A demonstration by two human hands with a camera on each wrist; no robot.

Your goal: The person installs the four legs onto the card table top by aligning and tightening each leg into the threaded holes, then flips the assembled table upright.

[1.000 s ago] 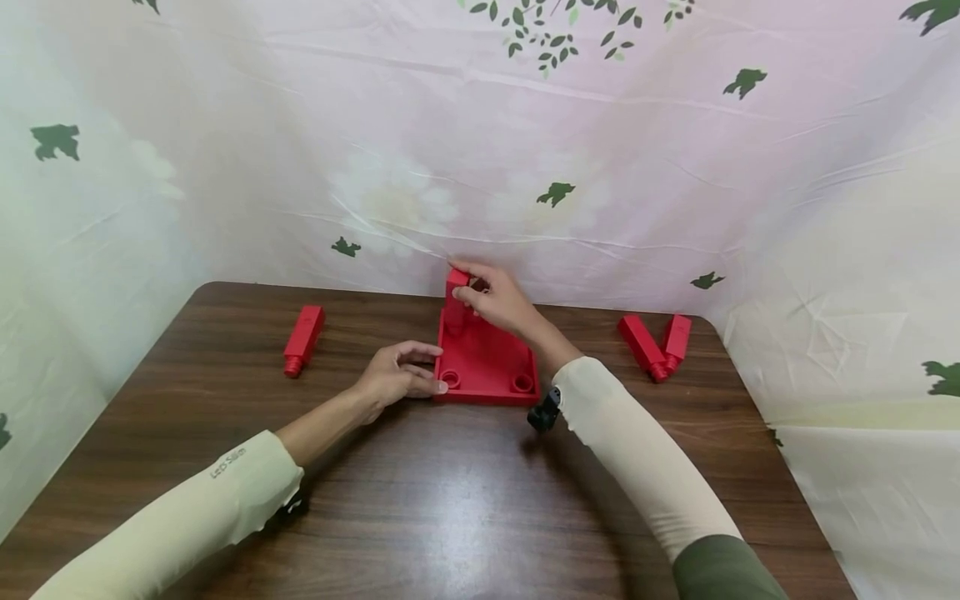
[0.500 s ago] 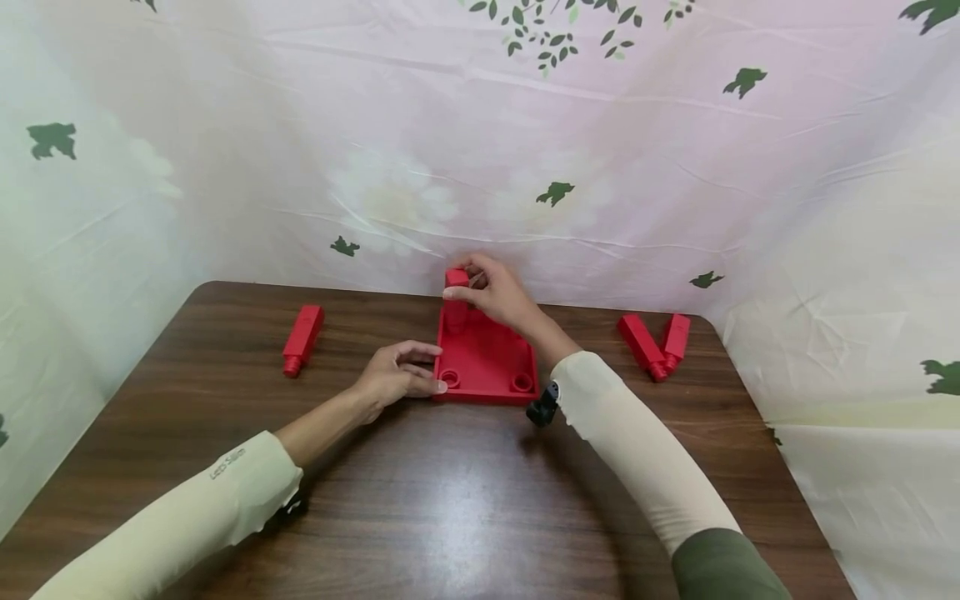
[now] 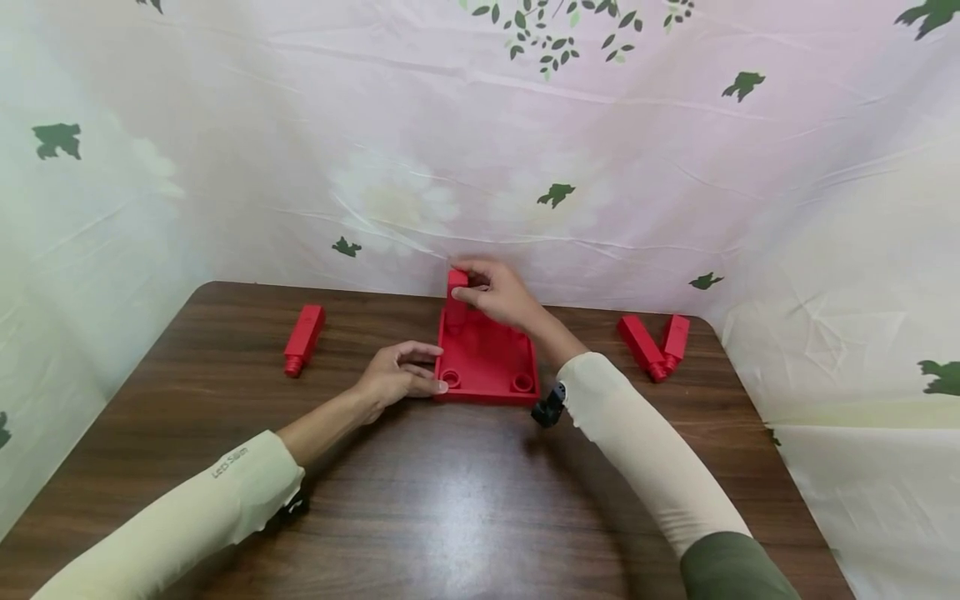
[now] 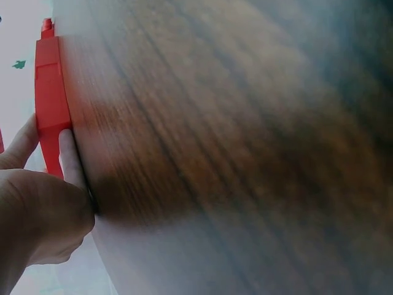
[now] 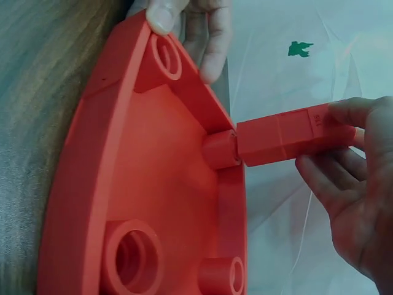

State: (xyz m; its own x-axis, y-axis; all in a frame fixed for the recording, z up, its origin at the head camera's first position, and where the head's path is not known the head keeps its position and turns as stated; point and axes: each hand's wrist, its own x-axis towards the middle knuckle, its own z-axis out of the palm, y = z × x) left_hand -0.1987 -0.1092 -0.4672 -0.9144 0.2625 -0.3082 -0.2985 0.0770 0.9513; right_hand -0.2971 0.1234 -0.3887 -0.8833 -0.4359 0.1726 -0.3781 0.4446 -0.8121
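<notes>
A shallow red tray-like piece [image 3: 487, 358] with a raised rim and round threaded sockets in its corners lies open side up on the table. My left hand [image 3: 401, 373] grips its near left corner, thumb over the rim and fingers along the outer side. At the far left corner my right hand [image 3: 506, 296] pinches the top end of a square red leg [image 3: 456, 312]. In the right wrist view this leg [image 5: 276, 140] stands upright from the piece, its narrow end in the corner socket [image 5: 220, 149]. Most of its thread is hidden there.
One more red leg [image 3: 303, 340] with a threaded end lies on the left of the brown wooden table [image 3: 420, 483]. Two others [image 3: 642, 347] lie touching at the right. A patterned cloth [image 3: 465, 167] hangs right behind the table's far edge.
My right thumb reached further left across the leg half a second ago and is now back nearer its right side. The left hand and the tray-like piece stay in place.
</notes>
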